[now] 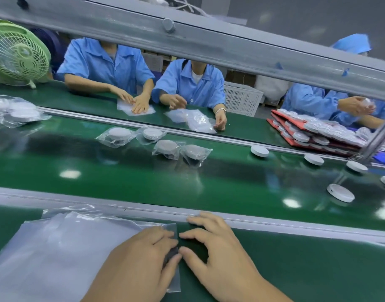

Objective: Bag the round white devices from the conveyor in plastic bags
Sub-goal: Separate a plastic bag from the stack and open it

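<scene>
**Green bench, both hands on the bag stack, no device picked yet**

Green bench mat point(296, 269) is nearest us, with a stack of plastic bags point(56, 247) lying flat on its left part. We have the left hand point(139, 258) spread on the stack's right end, fingers fairly straight, pressing down. Our guess is that it pins the pile so only the top bag lifts. The right hand point(219, 253) sits just beside it on the mat, fingers arched, thumb and forefinger tips touching the bag edge and meeting the left fingertips. We cannot tell whether it pinches film; it holds no device. We judge this to be the bag-opening step, so this piece is barely under way.

Past a grey rail point(274, 224) runs the conveyor belt point(187, 182). The nearest loose round white device point(340, 192) lies on the belt to our right, well apart from both hands. More loose devices point(314, 159) sit along the far edge. Mid-belt, four bagged devices point(166, 147) lie close together.

Beyond the belt, workers in blue coats point(187, 83) handle bags on their own bench, with red trays point(307, 131) of devices at right and a green fan point(17, 53) at left. Next, we judge, the bag mouth needs opening, then a reach right for the loose device.
</scene>
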The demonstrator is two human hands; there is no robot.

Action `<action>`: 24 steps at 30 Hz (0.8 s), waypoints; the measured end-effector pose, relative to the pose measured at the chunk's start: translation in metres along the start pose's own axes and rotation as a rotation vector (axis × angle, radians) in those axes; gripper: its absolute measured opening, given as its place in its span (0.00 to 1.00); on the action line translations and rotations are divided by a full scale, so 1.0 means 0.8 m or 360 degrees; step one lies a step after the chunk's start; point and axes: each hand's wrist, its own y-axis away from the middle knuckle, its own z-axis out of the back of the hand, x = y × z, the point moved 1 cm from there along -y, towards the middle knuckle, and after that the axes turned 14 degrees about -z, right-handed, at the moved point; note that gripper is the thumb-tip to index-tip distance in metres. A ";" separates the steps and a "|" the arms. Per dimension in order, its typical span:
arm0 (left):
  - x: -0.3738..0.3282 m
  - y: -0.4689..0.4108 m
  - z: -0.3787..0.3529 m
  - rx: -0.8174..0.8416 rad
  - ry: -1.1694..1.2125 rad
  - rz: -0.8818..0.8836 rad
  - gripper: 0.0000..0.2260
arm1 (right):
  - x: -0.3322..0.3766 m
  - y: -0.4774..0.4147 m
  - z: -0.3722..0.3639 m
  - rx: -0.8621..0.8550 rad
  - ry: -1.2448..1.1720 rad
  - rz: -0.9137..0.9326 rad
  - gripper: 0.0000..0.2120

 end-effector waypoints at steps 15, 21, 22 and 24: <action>-0.001 0.001 -0.002 -0.0027 -0.0103 -0.0031 0.11 | 0.003 0.002 -0.001 -0.0054 -0.0037 -0.0022 0.21; -0.002 0.006 -0.003 -0.0013 -0.0074 0.0004 0.15 | 0.000 0.002 -0.003 -0.0062 -0.0063 -0.0044 0.21; -0.002 0.006 -0.003 -0.0011 -0.0071 0.0013 0.16 | 0.000 0.001 -0.003 -0.0063 -0.0067 -0.0047 0.21; -0.002 0.005 -0.003 -0.0007 -0.0060 0.0027 0.16 | 0.000 0.001 -0.003 -0.0060 -0.0081 -0.0055 0.21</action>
